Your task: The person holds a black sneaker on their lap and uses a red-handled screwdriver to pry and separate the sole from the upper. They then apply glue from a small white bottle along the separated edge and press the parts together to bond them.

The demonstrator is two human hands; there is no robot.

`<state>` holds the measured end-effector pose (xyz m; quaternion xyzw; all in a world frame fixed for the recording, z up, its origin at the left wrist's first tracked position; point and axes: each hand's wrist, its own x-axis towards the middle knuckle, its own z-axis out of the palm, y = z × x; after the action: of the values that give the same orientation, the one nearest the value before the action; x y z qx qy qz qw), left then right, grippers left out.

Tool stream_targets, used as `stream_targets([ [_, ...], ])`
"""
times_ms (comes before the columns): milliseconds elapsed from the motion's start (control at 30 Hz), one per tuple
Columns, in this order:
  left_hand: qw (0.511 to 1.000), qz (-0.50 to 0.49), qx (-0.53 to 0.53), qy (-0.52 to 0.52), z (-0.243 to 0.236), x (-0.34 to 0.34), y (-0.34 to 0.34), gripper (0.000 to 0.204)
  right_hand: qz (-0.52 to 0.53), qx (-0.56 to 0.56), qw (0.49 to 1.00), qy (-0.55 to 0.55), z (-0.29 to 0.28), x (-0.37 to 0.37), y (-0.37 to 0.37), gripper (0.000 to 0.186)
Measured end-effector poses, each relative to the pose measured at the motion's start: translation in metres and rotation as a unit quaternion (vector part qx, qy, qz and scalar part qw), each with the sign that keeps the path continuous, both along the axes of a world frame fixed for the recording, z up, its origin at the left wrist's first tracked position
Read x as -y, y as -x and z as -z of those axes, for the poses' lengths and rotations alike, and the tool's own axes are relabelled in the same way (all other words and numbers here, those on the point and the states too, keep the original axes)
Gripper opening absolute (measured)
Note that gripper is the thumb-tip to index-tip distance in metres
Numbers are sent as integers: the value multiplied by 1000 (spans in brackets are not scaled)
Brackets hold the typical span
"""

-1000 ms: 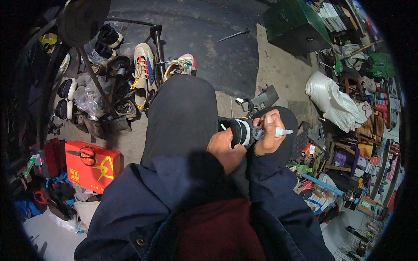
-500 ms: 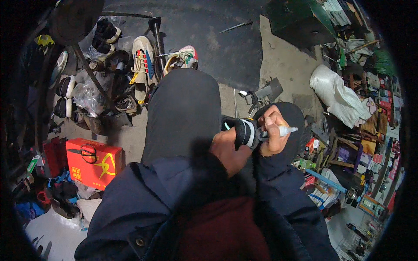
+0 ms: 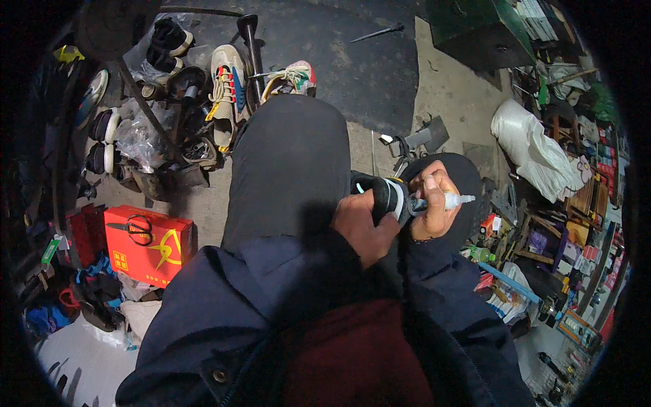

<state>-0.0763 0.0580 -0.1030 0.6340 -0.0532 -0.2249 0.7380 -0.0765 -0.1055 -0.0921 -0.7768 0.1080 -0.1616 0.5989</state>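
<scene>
Both hands meet over the lap: left hand (image 3: 363,227) wraps around a black shoe (image 3: 383,197), while right hand (image 3: 432,203), at its three o'clock, pinches a small glue tube (image 3: 453,201).

We list one black shoe (image 3: 383,197) with a white sole edge, lying sideways over our lap, held at its heel end. We list one small glue tube (image 3: 453,201), whitish, nozzle pointing right, level, just beside the shoe.
</scene>
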Motion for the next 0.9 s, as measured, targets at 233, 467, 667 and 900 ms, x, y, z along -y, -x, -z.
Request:
stream_targets([
  [233,999,3,17,-42,4,3,4,15,-39,48,998,28,8,7,5,36],
  [467,997,28,-38,-64,-4,1,2,17,-83,6,996,12,-3,8,6,36],
  [667,998,30,-25,-59,-6,2,1,17,-34,-61,998,8,-13,-2,4,33],
  [900,995,37,15,-95,-3,5,5,19,7,-45,997,67,-11,-13,4,30],
])
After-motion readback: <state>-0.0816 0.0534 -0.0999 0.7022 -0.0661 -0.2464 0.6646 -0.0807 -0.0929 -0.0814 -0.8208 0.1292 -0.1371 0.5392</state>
